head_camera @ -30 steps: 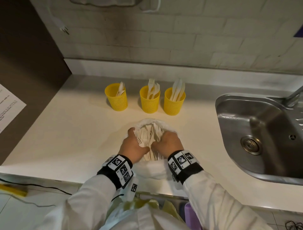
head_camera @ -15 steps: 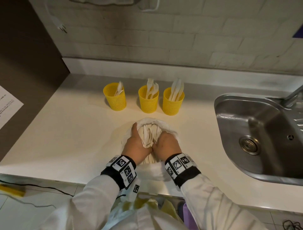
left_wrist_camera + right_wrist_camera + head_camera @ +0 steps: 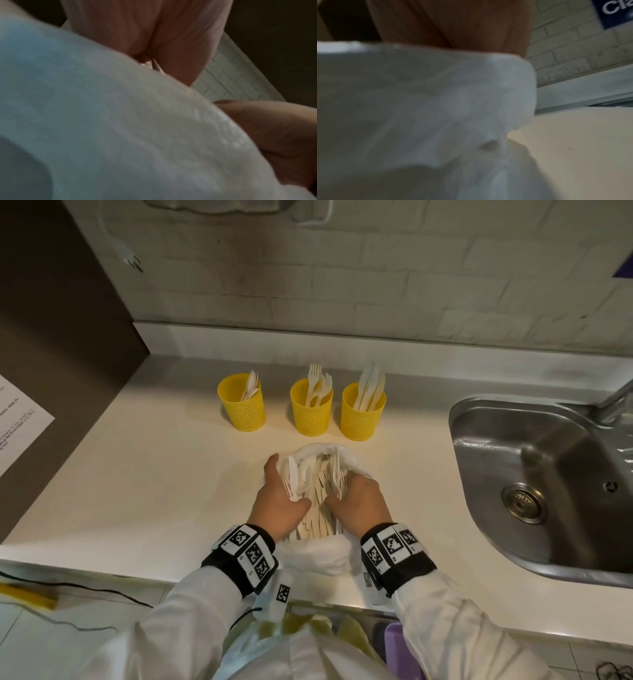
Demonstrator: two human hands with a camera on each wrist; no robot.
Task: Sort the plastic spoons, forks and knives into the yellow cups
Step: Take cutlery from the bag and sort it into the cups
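Observation:
Three yellow mesh cups stand in a row at the back of the counter: the left cup (image 3: pixel 241 405) holds spoons, the middle cup (image 3: pixel 311 412) forks, the right cup (image 3: pixel 363 416) knives. In front of them lies an open white plastic bag (image 3: pixel 318 553) with a pile of white cutlery (image 3: pixel 317 508). Both hands are inside its mouth. My left hand (image 3: pixel 279 498) grips a small bunch of spoons and a knife (image 3: pixel 296 475) at the pile's left side. My right hand (image 3: pixel 359 501) curls over the right side, with fork tines (image 3: pixel 340 482) sticking up at its knuckles. Blurred bag plastic (image 3: pixel 120 121) (image 3: pixel 419 108) fills both wrist views.
A steel sink (image 3: pixel 534 481) with a tap lies to the right of the bag. The tiled wall (image 3: pixel 376 285) rises behind the cups and a dark panel (image 3: pixel 51 337) stands at the left. The bag hangs over the counter's front edge (image 3: pixel 102 570).
My left hand has drawn a bunch of cutlery up and to the left out of the pile. My right hand has shifted slightly right, and the hands now stand further apart.

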